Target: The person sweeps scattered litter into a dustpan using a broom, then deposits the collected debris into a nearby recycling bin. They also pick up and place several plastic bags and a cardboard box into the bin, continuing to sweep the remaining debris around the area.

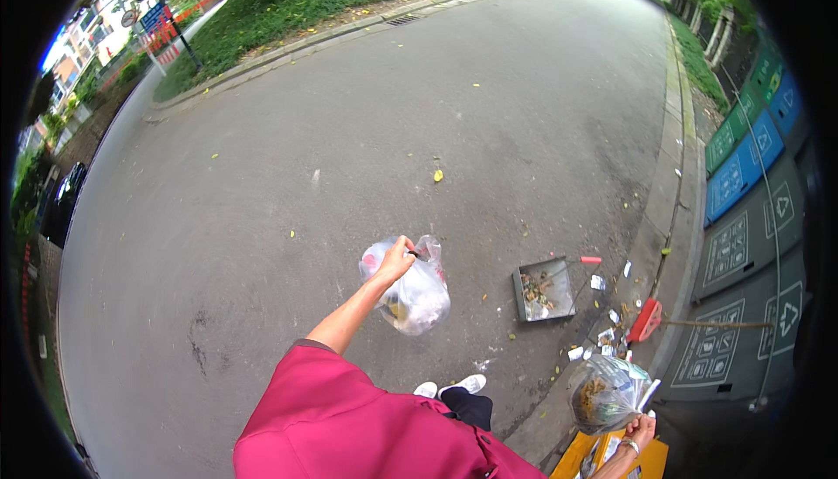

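My left hand (397,259) is closed round the gathered top of a white translucent plastic bag (417,303) with red print. The bag hangs full above the road, and something yellowish shows through its lower side. At the lower right, my right hand (642,429) grips the neck of a clear plastic bag (598,396) with brownish scraps inside. A yellow box or bin (650,459) lies under that hand, partly hidden by my arm. Nearby on the ground, a metal dustpan (559,285) with a red-tipped handle holds leaves and litter.
A red broom head (645,320) on a long stick leans beside the kerb (676,217). Paper scraps (597,282) litter the ground around it. Large grey bins (738,335) line the right side, with blue (742,165) and green ones beyond. Grass (288,20) borders the road's far side.
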Demonstrator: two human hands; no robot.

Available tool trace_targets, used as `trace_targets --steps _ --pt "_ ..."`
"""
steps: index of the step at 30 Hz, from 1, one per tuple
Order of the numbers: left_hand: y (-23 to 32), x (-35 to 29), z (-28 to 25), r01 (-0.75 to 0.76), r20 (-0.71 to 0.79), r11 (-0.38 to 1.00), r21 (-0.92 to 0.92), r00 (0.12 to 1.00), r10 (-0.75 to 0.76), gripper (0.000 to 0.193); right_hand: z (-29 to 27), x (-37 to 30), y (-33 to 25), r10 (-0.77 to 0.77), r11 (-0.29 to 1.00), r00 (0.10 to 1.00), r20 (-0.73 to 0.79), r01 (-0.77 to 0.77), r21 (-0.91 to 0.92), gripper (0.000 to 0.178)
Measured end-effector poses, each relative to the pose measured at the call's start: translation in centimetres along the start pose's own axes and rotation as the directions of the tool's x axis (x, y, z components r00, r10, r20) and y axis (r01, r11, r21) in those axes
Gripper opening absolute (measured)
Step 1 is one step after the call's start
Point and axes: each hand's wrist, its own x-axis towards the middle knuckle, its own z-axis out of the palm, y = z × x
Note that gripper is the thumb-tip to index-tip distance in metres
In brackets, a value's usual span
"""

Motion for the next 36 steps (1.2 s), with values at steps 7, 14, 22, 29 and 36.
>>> trace_targets --steps 7,14,22,29,36 --pt "6.0 13.5 -1.7 -0.091 -0.150 0.996 -0.005 0.985 0.089 0.026 14.8 19.3 -4.2 -0.097 0.995 0.983 0.157 0.095 0.021 0.010" --pt "15.4 28.1 -1.1 -0.289 -0.241 0.955 -0.073 0.934 0.264 0.024 36.2 31.3 -8.7 -0.083 0.995 0.974 0.212 0.092 -0.034 0.010" --pt "24.0 49.0 2.7 -0.293 0.014 0.931 -0.219 0.953 0.303 0.022 49.1 40.8 -12.7 -0.120 0.993 0.945 0.304 0.121 0.017 0.019" --pt "34.3 62.8 16.6 -0.268 0.326 0.954 -0.131 0.898 0.297 0.021 62.1 45.0 -13.0 -0.117 0.992 0.978 0.172 0.122 -0.018 0.015" --pt "47.3 71.7 32.0 -0.418 0.519 0.908 -0.029 0.770 0.371 0.024 69.6 54.6 -9.3 -0.063 0.988 0.963 0.263 0.097 -0.118 0.023"
